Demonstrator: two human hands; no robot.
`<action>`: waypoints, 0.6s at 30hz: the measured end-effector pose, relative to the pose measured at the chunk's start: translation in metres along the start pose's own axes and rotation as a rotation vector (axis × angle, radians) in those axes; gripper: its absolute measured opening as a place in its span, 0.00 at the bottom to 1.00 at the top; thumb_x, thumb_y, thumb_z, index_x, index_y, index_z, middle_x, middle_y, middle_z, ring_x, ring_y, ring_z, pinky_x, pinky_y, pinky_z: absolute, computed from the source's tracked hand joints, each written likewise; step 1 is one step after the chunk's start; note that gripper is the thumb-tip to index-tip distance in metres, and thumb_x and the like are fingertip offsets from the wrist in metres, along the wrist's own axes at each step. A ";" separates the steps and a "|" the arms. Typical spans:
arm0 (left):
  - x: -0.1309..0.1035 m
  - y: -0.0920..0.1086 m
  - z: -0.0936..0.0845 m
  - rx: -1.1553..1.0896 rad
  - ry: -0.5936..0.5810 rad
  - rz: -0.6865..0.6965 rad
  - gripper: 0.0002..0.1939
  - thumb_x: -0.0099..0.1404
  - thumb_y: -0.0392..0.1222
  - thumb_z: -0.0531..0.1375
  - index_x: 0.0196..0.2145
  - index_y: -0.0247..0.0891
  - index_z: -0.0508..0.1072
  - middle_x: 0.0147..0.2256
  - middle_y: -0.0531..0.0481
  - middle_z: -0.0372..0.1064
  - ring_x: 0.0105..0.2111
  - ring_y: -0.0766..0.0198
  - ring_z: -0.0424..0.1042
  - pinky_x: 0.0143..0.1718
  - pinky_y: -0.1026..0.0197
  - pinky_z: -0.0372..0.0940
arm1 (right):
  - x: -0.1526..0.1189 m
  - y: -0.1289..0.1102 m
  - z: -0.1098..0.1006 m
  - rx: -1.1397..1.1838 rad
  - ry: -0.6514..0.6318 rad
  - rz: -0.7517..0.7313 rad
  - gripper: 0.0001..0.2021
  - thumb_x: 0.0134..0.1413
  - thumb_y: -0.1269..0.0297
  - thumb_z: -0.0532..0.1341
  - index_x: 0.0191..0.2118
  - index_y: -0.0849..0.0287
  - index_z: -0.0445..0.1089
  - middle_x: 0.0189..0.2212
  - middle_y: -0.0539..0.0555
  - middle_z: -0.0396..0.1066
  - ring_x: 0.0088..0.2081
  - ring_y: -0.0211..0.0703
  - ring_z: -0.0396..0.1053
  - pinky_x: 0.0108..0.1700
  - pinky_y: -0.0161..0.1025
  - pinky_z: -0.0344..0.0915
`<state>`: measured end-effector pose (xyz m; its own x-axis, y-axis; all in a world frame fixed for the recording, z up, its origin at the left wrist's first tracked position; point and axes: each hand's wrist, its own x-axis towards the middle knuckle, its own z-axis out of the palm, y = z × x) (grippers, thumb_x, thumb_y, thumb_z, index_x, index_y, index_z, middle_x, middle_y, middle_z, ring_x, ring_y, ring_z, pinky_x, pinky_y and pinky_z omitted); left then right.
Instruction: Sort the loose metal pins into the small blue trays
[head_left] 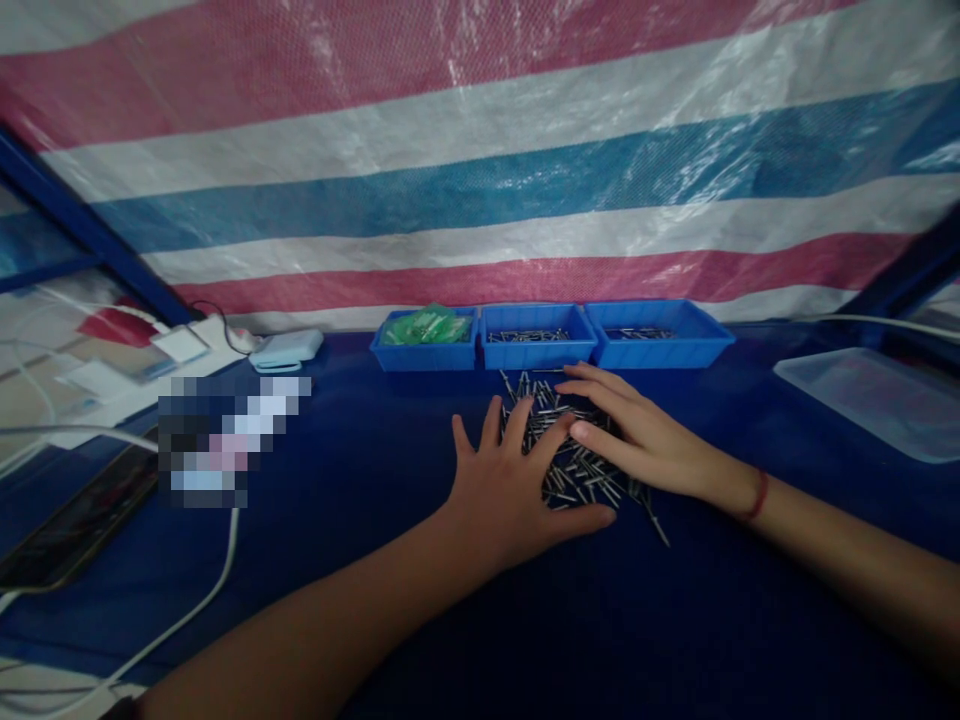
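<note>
A loose pile of thin metal pins [581, 470], which look like blind rivets, lies on the dark blue table [360, 440]. My left hand [499, 490] rests at the pile's left side, its fingers spread over the edge and its thumb across the near side. From the right, my right hand [649, 440] reaches over the pile with fingers stretched out and apart. Its fingertips touch or hover just over the pins; I cannot tell which. Neither hand grips anything visible. Part of the pile is hidden beneath both hands.
Behind the pile stand three blue bins: one with green plastic bags [427, 326], a middle bin [538, 357] and a right bin [667, 352] with metal pins. A clear plastic lid [870, 405] lies right. Left are a phone [82, 510], cables and a power strip [214, 345].
</note>
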<state>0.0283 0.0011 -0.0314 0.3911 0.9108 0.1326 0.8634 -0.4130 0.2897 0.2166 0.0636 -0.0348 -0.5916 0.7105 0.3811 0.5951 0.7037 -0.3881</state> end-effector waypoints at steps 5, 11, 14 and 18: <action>0.004 -0.009 -0.006 0.015 -0.039 -0.025 0.48 0.49 0.75 0.50 0.61 0.48 0.51 0.63 0.38 0.42 0.60 0.26 0.37 0.48 0.19 0.31 | 0.016 -0.001 0.005 -0.016 -0.069 -0.043 0.24 0.57 0.51 0.53 0.55 0.58 0.59 0.60 0.62 0.54 0.62 0.54 0.49 0.60 0.56 0.53; 0.007 -0.010 -0.008 -0.019 -0.056 -0.004 0.48 0.49 0.74 0.51 0.61 0.49 0.50 0.63 0.40 0.41 0.60 0.27 0.38 0.49 0.20 0.33 | 0.022 -0.002 0.011 -0.066 -0.062 -0.081 0.25 0.57 0.50 0.53 0.56 0.58 0.59 0.56 0.63 0.60 0.60 0.55 0.54 0.57 0.58 0.56; 0.010 -0.013 -0.009 -0.028 -0.075 0.009 0.46 0.49 0.74 0.51 0.61 0.50 0.52 0.64 0.41 0.41 0.60 0.29 0.38 0.50 0.21 0.33 | 0.020 -0.002 0.012 -0.060 -0.027 -0.081 0.26 0.54 0.49 0.55 0.54 0.59 0.61 0.53 0.62 0.64 0.59 0.58 0.54 0.56 0.60 0.56; 0.017 -0.022 -0.012 -0.015 -0.111 0.051 0.44 0.49 0.73 0.52 0.60 0.52 0.52 0.64 0.41 0.38 0.61 0.31 0.37 0.50 0.21 0.32 | 0.018 -0.005 0.012 -0.056 -0.012 -0.103 0.28 0.51 0.48 0.57 0.53 0.60 0.61 0.52 0.64 0.63 0.59 0.59 0.54 0.55 0.59 0.57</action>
<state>0.0124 0.0258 -0.0240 0.4682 0.8826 0.0423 0.8367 -0.4582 0.2999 0.1965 0.0728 -0.0359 -0.6573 0.6347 0.4062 0.5605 0.7721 -0.2994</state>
